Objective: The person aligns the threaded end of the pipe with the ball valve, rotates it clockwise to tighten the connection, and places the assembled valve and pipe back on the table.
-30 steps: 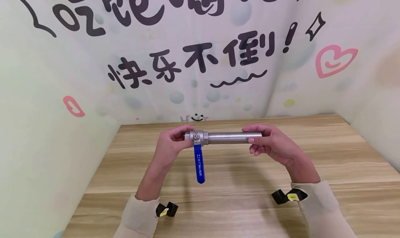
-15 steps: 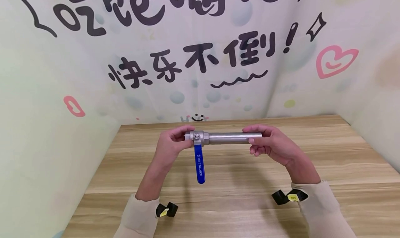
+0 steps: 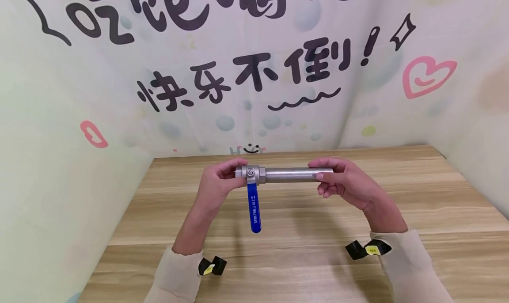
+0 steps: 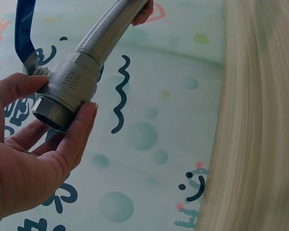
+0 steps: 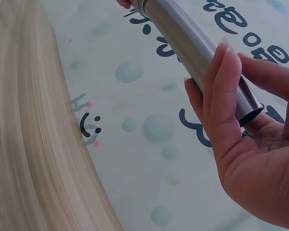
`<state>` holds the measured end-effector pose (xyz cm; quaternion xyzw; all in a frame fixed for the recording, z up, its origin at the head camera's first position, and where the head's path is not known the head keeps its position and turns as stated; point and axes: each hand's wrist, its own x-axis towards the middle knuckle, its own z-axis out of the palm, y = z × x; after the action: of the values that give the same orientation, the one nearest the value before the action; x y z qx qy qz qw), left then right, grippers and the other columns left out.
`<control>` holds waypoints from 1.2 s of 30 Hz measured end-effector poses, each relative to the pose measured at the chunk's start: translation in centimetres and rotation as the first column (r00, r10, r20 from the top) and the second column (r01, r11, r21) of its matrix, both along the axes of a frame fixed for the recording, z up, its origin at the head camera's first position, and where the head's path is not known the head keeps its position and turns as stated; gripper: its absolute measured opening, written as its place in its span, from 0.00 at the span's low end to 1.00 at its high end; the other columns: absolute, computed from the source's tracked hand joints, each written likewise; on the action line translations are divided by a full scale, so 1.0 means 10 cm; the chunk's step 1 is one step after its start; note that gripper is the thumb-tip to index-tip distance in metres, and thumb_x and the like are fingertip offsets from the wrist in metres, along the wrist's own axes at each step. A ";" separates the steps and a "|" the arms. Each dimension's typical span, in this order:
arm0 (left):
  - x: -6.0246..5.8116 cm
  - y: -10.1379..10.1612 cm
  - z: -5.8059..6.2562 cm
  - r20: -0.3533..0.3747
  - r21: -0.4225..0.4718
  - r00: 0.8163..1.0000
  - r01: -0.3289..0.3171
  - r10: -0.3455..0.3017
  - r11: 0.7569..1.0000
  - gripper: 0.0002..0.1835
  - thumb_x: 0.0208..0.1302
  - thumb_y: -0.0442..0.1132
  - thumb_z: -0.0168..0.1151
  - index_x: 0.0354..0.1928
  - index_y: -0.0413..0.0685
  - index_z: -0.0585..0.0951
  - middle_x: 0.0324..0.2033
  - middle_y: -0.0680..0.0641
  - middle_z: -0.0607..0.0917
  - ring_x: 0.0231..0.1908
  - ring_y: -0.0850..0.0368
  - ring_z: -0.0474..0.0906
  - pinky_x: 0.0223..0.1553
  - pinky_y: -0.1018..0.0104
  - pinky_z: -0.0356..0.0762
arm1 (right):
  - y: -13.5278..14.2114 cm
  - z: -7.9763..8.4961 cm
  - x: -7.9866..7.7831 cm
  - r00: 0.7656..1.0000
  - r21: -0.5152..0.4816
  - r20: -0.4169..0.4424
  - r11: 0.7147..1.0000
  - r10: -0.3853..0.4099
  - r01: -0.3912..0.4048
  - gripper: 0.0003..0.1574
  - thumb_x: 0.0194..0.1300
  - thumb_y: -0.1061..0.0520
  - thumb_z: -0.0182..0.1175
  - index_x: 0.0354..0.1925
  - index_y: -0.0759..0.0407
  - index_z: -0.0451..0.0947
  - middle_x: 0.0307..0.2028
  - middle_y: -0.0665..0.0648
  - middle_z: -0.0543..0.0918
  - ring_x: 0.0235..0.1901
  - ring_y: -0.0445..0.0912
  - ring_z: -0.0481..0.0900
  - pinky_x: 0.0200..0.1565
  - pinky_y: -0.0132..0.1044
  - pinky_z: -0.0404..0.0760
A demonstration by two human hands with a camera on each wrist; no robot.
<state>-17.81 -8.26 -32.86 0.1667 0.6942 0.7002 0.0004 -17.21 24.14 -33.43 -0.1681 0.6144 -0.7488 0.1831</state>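
Observation:
A steel ball valve (image 3: 254,175) is joined to a straight steel pipe (image 3: 290,175), and both are held level above the table. The valve's blue lever handle (image 3: 254,208) points toward me, square to the pipe. My left hand (image 3: 216,179) pinches the valve body at its open left end, thumb on the near side; the left wrist view shows "1000 WOG" on the valve body (image 4: 70,84). My right hand (image 3: 350,183) grips the pipe near its right end. In the right wrist view the pipe's open end (image 5: 250,115) shows between the fingers and palm.
A wood-grain table (image 3: 286,259) lies below the hands. Behind it stands a pale printed wall cloth (image 3: 222,126) with black characters and pink hearts. Side walls close in the table on the left and right.
Both hands and the joined valve and pipe stay almost still. The right thumb appears slightly higher on the pipe. The head view shifts by a few pixels.

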 end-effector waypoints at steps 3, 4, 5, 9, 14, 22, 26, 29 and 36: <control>0.00 0.01 0.00 0.006 0.003 1.000 0.000 0.000 1.000 0.19 0.52 0.23 0.66 0.49 0.30 0.81 0.42 0.41 0.83 0.37 0.55 0.79 0.42 0.67 0.83 | 0.00 0.00 0.00 1.000 0.003 0.001 1.000 -0.006 0.006 0.18 0.67 0.69 0.54 0.53 0.57 0.78 0.41 0.60 0.77 0.26 0.42 0.83 0.31 0.31 0.84; 0.00 0.01 0.01 0.007 0.002 1.000 -0.001 0.001 1.000 0.19 0.52 0.23 0.66 0.49 0.30 0.81 0.42 0.41 0.83 0.37 0.55 0.79 0.42 0.67 0.83 | 0.00 0.00 0.00 1.000 0.005 0.002 1.000 -0.008 0.008 0.18 0.67 0.69 0.55 0.53 0.57 0.78 0.41 0.60 0.76 0.26 0.42 0.82 0.31 0.31 0.84; 0.00 0.01 0.01 0.007 0.001 1.000 -0.001 0.001 1.000 0.19 0.52 0.23 0.66 0.49 0.30 0.81 0.43 0.41 0.83 0.37 0.55 0.79 0.42 0.67 0.83 | 0.00 0.01 0.00 1.000 0.006 0.003 1.000 -0.010 0.010 0.18 0.67 0.69 0.55 0.53 0.57 0.78 0.41 0.60 0.76 0.26 0.42 0.82 0.31 0.31 0.84; 0.01 0.01 0.01 0.007 0.000 1.000 -0.004 0.004 1.000 0.19 0.52 0.23 0.66 0.49 0.30 0.81 0.43 0.41 0.83 0.37 0.55 0.79 0.41 0.67 0.83 | 0.00 0.01 0.00 1.000 0.011 0.007 1.000 -0.014 0.014 0.18 0.67 0.68 0.55 0.53 0.57 0.78 0.41 0.60 0.76 0.26 0.42 0.82 0.31 0.31 0.84; 0.00 0.01 0.01 0.003 -0.002 1.000 0.000 0.000 1.000 0.19 0.53 0.23 0.66 0.49 0.29 0.81 0.42 0.41 0.83 0.37 0.55 0.79 0.41 0.67 0.83 | 0.01 0.01 0.00 1.000 0.004 0.006 1.000 -0.012 0.012 0.18 0.68 0.68 0.55 0.53 0.57 0.78 0.41 0.60 0.76 0.26 0.42 0.82 0.31 0.31 0.84; 0.01 0.00 0.01 -0.001 -0.003 1.000 0.000 0.000 1.000 0.19 0.52 0.23 0.66 0.49 0.29 0.81 0.42 0.41 0.83 0.37 0.56 0.79 0.41 0.68 0.83 | 0.00 0.01 -0.01 1.000 0.001 0.006 1.000 -0.007 0.007 0.18 0.68 0.68 0.55 0.53 0.56 0.79 0.40 0.59 0.76 0.26 0.42 0.83 0.30 0.30 0.84; 0.01 0.00 0.01 0.001 -0.005 1.000 -0.001 0.001 1.000 0.19 0.53 0.23 0.66 0.49 0.30 0.81 0.43 0.40 0.83 0.37 0.55 0.79 0.41 0.67 0.83 | 0.00 0.01 0.00 1.000 0.000 0.012 1.000 -0.006 0.006 0.18 0.67 0.69 0.55 0.53 0.58 0.78 0.40 0.59 0.77 0.26 0.43 0.83 0.31 0.31 0.84; 0.01 0.00 0.00 -0.001 -0.011 1.000 0.000 0.000 1.000 0.19 0.53 0.23 0.66 0.50 0.30 0.81 0.44 0.40 0.82 0.38 0.54 0.79 0.42 0.67 0.83 | -0.01 0.01 0.00 1.000 0.002 0.015 1.000 -0.008 0.008 0.18 0.67 0.69 0.55 0.54 0.59 0.77 0.40 0.59 0.77 0.26 0.42 0.83 0.31 0.31 0.84; 0.00 0.00 0.00 -0.002 0.001 1.000 0.003 -0.003 1.000 0.19 0.53 0.23 0.66 0.49 0.30 0.81 0.43 0.40 0.83 0.37 0.54 0.79 0.41 0.67 0.83 | -0.01 0.02 0.00 1.000 0.008 0.014 1.000 -0.014 0.013 0.17 0.68 0.68 0.55 0.53 0.57 0.78 0.40 0.59 0.76 0.26 0.42 0.82 0.31 0.30 0.84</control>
<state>-17.79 -8.27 -32.84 0.1683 0.6935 0.7005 0.0006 -17.19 24.07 -33.28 -0.1578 0.6171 -0.7489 0.1831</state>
